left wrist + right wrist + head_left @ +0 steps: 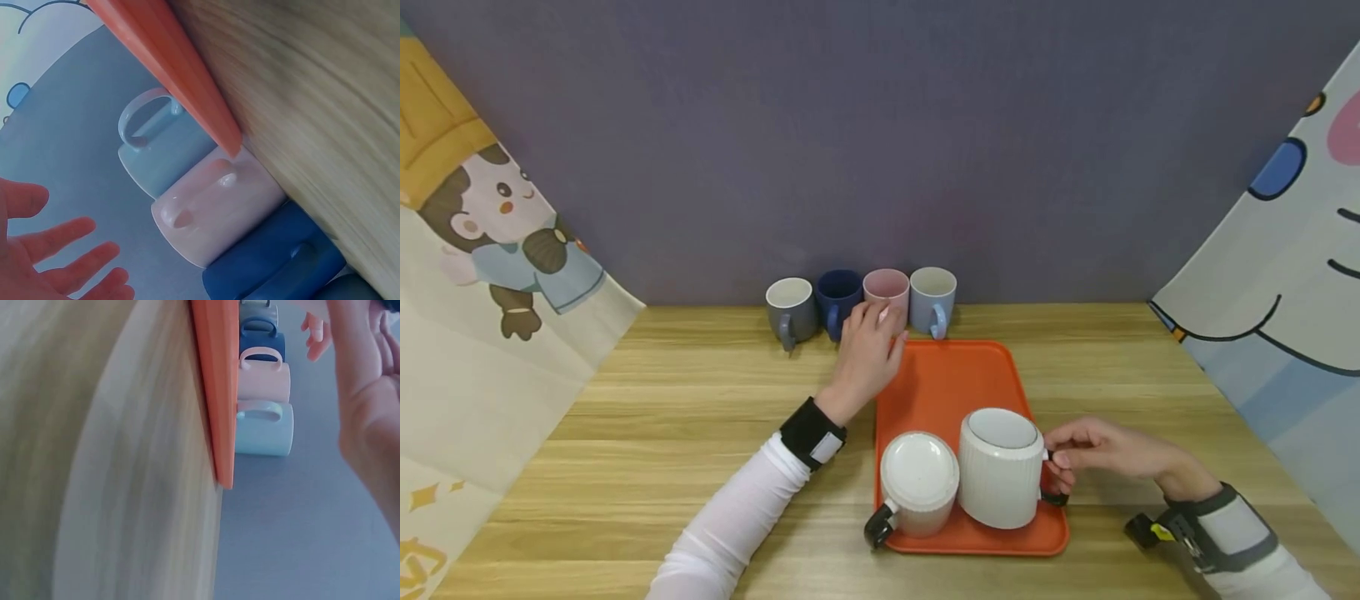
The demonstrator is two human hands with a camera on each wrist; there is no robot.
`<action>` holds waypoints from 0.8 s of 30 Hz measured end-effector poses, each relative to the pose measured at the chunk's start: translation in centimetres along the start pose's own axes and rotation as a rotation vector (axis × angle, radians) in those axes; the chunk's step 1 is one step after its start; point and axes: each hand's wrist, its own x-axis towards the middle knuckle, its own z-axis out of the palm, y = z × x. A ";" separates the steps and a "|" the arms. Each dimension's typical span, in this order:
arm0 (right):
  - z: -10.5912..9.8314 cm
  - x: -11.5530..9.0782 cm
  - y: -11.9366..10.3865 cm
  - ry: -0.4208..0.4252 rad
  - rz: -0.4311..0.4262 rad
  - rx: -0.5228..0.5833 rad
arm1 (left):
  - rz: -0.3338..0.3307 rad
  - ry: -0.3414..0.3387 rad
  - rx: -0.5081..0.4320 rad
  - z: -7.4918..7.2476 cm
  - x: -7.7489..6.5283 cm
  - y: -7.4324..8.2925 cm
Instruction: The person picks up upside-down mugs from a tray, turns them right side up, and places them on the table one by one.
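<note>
My left hand [867,354] reaches over the far end of the orange tray [958,367], in front of a pink mug [886,286]. In the left wrist view its fingers are spread and apart from the pink mug [212,206]. With my right hand [1101,450] I grip the black handle [1055,498] of a white ribbed mug [1000,487] at the tray's near right. Beside it on the tray is another white mug [917,479], its black handle pointing to the near left. Whether these two mugs are upside down, I cannot tell.
Along the grey back wall [895,150], a grey mug [792,315], a dark blue mug [838,287] and a light blue mug [931,292] stand in a row with the pink one. The wooden table [700,400] extends on both sides, with printed cloths [490,350] at either edge.
</note>
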 end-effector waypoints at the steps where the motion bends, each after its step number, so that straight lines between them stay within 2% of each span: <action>1: -0.1 -0.1 0.0 0.011 0.003 0.012 | 0.000 0.005 -0.002 0.0 0.0 0.0; 6: -0.4 -0.2 0.1 0.042 0.020 0.087 | -0.002 0.012 0.003 0.0 0.1 -0.2; 10: -0.5 -0.5 0.2 0.110 0.065 0.147 | -0.031 -0.014 -0.003 0.0 0.3 -0.3; 17: -1.1 -0.1 0.8 0.161 -0.009 0.259 | -0.045 -0.014 -0.056 0.2 0.7 -0.3; 22: -1.7 0.6 0.8 0.235 0.016 0.296 | -0.068 -0.033 -0.080 0.3 1.0 0.0; 24: -2.0 0.8 0.8 0.240 0.001 0.296 | -0.077 -0.038 -0.083 0.4 1.0 0.1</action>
